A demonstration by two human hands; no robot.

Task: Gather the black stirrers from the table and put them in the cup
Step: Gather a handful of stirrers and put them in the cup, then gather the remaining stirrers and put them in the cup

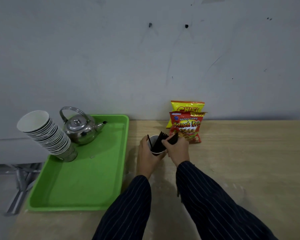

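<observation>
The black stirrers (160, 142) stand fanned in the white paper cup (156, 149), their lower ends inside it and their tops leaning toward the right; one thin stirrer sits apart against the left rim. They look light, thin and fairly stiff, likely slick, so a bundle is best pinched near its middle to keep it from splaying. The right hand (177, 149) has its fingers closed around a further bunch just above the rim, feeding it in. The left hand (146, 153) wraps the cup, which looks light enough to tip, steadying it on the worktop (241, 161). Just behind stand two snack bags (187, 124); left lies a green tray (87, 179) carrying a kettle (80, 129) and stacked cups (47, 135).
</observation>
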